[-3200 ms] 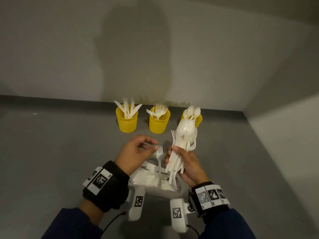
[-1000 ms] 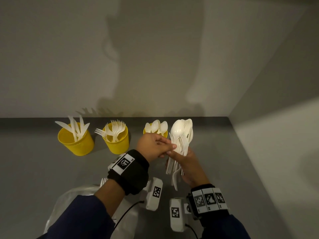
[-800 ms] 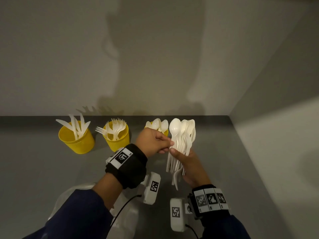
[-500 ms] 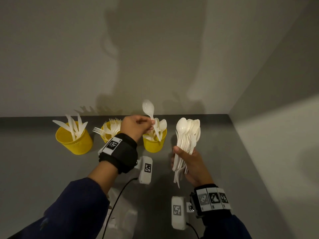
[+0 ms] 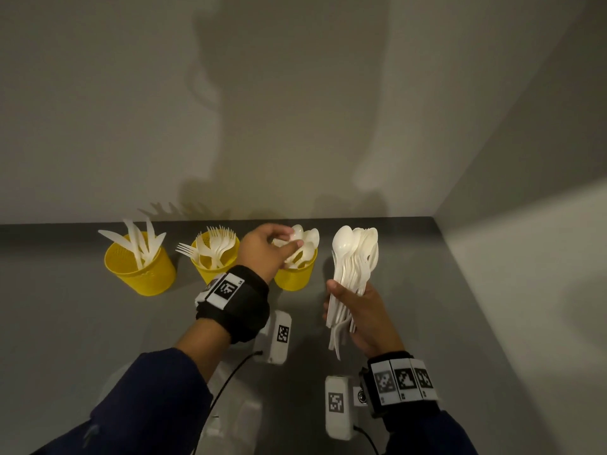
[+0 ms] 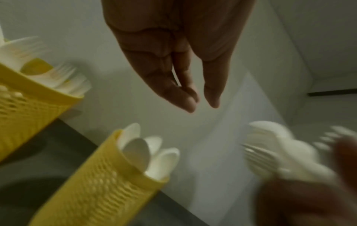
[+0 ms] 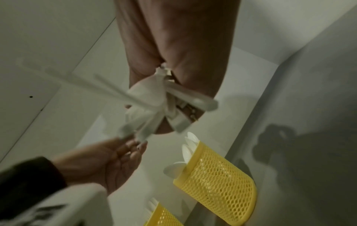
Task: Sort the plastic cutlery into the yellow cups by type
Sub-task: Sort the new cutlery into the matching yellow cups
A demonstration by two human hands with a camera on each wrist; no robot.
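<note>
Three yellow mesh cups stand in a row by the back wall: the knife cup, the fork cup and the spoon cup. My left hand hovers over the spoon cup's rim. In the left wrist view that left hand has straight fingers and holds nothing above the spoon cup. My right hand grips an upright bundle of white cutlery, mostly spoons, just right of the spoon cup. The right wrist view shows the bundle's handles fanning out, blurred.
The grey table ends at a wall behind the cups and a second wall on the right, forming a corner. A crumpled white plastic bag lies near the front, under my left forearm.
My left hand pulled one spoon from the bundle, carried it left to the spoon cup and let it go there. The right hand kept holding the bundle upright.
</note>
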